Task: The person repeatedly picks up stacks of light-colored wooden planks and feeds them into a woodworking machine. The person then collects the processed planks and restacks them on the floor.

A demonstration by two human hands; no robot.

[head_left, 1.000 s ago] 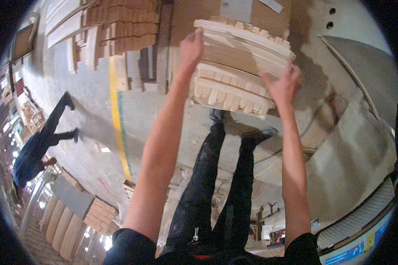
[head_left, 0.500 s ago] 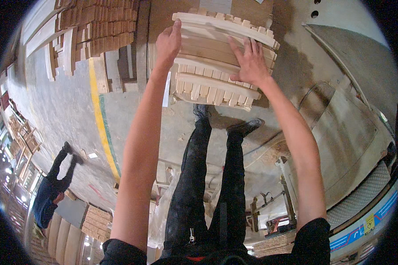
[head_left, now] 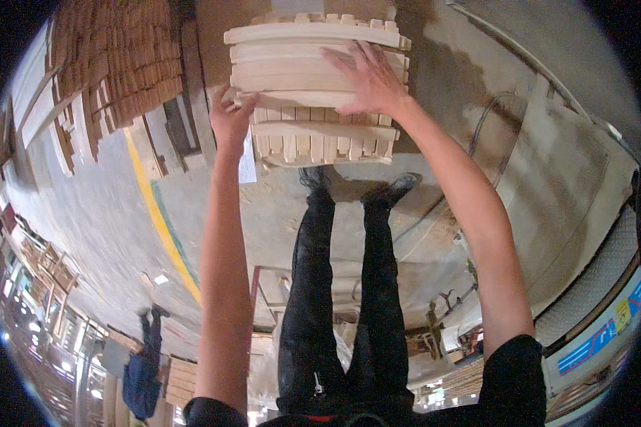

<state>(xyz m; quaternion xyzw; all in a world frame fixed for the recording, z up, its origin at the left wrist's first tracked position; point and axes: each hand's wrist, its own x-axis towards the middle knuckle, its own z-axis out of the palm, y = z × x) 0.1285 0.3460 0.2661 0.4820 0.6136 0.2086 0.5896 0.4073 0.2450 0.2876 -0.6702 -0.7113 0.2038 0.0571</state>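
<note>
A stack of pale wooden slats [head_left: 292, 73] lies in front of me, with several long slats across the top and rows of shorter pieces [head_left: 320, 146] beneath them. My right hand [head_left: 372, 80] rests over the right part of the long slats, fingers spread. My left hand [head_left: 230, 119] is at the stack's left end, beside the end of a lower slat. Its fingers are bent but apart, and whether they touch the wood I cannot tell. No piece is seen lifted in either hand.
Tall stacks of brown wooden pieces [head_left: 121, 64] stand at the far left. A yellow floor line [head_left: 153, 210] runs left of me. Another person [head_left: 142, 377] is at the lower left. A dark cable [head_left: 481, 132] and a machine with a blue panel [head_left: 587, 349] are on the right.
My left hand has come down from the top slat's end to a lower slat's end, its fingers spreading. My right hand stays over the slats. The view has shifted.
</note>
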